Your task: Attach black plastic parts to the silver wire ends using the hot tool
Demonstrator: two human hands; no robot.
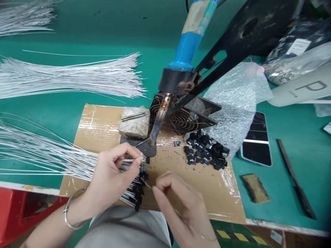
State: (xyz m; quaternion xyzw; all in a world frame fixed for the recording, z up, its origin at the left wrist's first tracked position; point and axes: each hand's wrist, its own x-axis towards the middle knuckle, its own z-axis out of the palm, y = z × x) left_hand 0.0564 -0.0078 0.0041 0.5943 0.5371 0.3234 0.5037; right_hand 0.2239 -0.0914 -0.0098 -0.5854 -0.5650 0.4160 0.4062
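Note:
My left hand [116, 175] pinches a thin wire with a small black connector [146, 160] at its end, just below the tip of the soldering iron [157, 125]. Under and beside this hand lies a bundle of white wires [77, 160], several with black connectors [137, 194] at their right ends. Slightly blurred, my right hand [181, 206] is to the right, thumb and forefinger closed on a thin strand of solder [146, 183]. A pile of loose black connectors [207, 150] sits on the cardboard [168, 201].
A black fan [178, 119] stands behind the iron, beside a wrapped block [134, 125]. More white wires [72, 77] lie at the upper left. Bubble wrap [232, 96], a phone [256, 141], a brown pad [255, 188] and a dark tool [296, 179] are on the right.

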